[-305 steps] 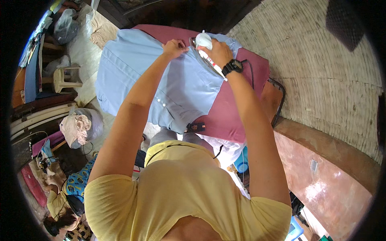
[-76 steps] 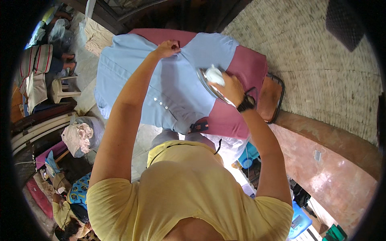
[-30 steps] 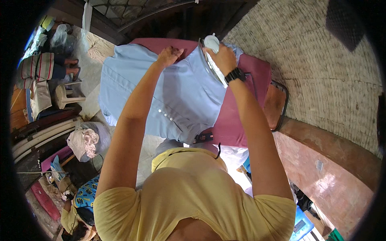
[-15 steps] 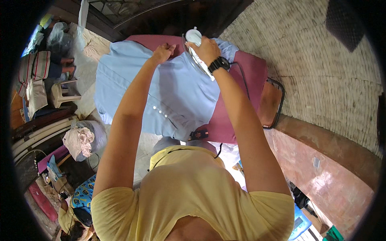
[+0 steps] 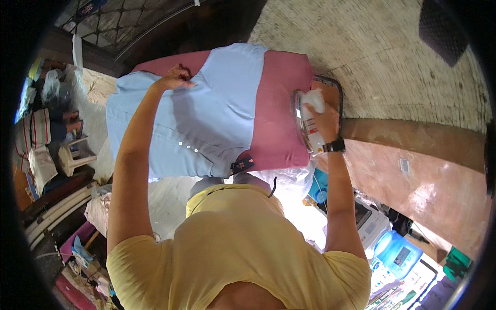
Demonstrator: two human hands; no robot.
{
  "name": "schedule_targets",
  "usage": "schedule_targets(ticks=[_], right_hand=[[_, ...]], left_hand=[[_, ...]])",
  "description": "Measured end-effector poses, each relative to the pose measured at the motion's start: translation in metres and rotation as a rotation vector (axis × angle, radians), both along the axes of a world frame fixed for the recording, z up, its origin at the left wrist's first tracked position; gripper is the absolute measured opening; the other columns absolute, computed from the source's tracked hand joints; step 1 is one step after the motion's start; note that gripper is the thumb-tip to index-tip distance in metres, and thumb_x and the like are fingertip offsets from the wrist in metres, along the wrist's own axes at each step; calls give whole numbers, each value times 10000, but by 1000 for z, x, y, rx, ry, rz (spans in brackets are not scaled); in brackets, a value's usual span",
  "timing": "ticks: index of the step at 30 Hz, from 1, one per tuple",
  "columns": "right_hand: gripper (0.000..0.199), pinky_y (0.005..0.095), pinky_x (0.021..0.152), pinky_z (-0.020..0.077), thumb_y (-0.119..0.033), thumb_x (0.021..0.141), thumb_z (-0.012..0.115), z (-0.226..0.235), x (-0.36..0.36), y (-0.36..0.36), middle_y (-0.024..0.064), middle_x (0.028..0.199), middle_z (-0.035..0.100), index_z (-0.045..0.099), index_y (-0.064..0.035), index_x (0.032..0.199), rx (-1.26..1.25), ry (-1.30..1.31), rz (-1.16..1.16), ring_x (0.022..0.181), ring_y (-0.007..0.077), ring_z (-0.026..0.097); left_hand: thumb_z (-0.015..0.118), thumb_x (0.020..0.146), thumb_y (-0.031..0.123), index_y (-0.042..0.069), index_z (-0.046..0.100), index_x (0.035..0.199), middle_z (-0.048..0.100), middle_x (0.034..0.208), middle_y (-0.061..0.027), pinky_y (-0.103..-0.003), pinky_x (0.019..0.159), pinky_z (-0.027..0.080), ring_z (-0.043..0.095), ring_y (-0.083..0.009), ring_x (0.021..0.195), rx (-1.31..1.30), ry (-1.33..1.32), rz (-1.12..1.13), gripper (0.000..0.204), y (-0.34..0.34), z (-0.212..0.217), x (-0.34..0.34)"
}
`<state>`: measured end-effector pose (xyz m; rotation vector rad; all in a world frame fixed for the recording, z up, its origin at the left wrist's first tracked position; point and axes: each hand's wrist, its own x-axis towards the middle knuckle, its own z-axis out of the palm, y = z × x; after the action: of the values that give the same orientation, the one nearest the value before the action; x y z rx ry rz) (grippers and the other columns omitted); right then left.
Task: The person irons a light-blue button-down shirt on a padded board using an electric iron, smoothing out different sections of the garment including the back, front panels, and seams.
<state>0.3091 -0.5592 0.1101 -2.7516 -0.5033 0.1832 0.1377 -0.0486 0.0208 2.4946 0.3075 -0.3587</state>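
Note:
A light blue buttoned shirt point(image 5: 222, 98) lies spread over a dark pink padded ironing board point(image 5: 281, 103). My right hand point(image 5: 326, 122) grips the handle of a white iron point(image 5: 311, 129) at the board's right end, beyond the cloth. Its soleplate side faces left, and I cannot tell whether it rests on the board or its frame. Over the shirt's far part, near the board's far edge, my left hand point(image 5: 176, 77) has loosely bent fingers with the thumb apart, holding nothing. A dark tag point(image 5: 242, 164) shows at the shirt's near edge, close to several white buttons point(image 5: 188, 146).
A black metal frame point(image 5: 338, 95) juts from the board's right end, next to a reddish stone ledge point(image 5: 403, 150). Behind the board stands a dark door with a lattice point(image 5: 119, 23). A white plastic stool point(image 5: 75, 157) and bags sit at left; a blue water jug point(image 5: 398, 253) stands lower right.
The iron in my right hand has moved off the shirt to the board's right end and turned. My left hand stays near the far edge, its fingers more apart. The whole view has shifted.

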Motion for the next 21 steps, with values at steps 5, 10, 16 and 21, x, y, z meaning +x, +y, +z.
schedule_targets(ticks=[5, 10, 16, 21], right_hand=[[668, 469, 778, 534, -658, 743, 703, -17, 61, -74, 217, 858, 706, 717, -17, 930, 24, -55, -319, 859, 402, 690], [709, 472, 823, 518, -679, 733, 699, -52, 80, -77, 220, 921, 708, 718, -16, 982, 112, -79, -273, 919, 396, 683], [780, 459, 895, 502, -702, 730, 683, -62, 81, -54, 235, 1060, 690, 692, -14, 1096, 79, -7, -304, 1036, 399, 652], [1011, 489, 995, 443, -782, 706, 637, -58, 85, -53, 319, 1212, 598, 585, 77, 1236, 33, 63, -270, 1178, 443, 563]], left_hand=[[807, 732, 356, 62, 642, 1073, 664, 1077, -138, -377, 874, 470, 593, -301, 1044, 33, 76, 24, 480, 2, 14, 0], [749, 789, 366, 83, 622, 1188, 623, 1245, -167, -468, 1015, 409, 546, -340, 1214, 380, 244, -22, 505, -18, 57, -8], [696, 845, 340, 94, 627, 1202, 624, 1232, -169, -500, 1029, 391, 541, -360, 1212, 437, 91, 48, 439, 14, 30, -44], [665, 890, 331, 21, 624, 1072, 653, 1049, -236, -483, 855, 476, 603, -417, 1019, 296, -112, 15, 362, 23, 39, -53]])
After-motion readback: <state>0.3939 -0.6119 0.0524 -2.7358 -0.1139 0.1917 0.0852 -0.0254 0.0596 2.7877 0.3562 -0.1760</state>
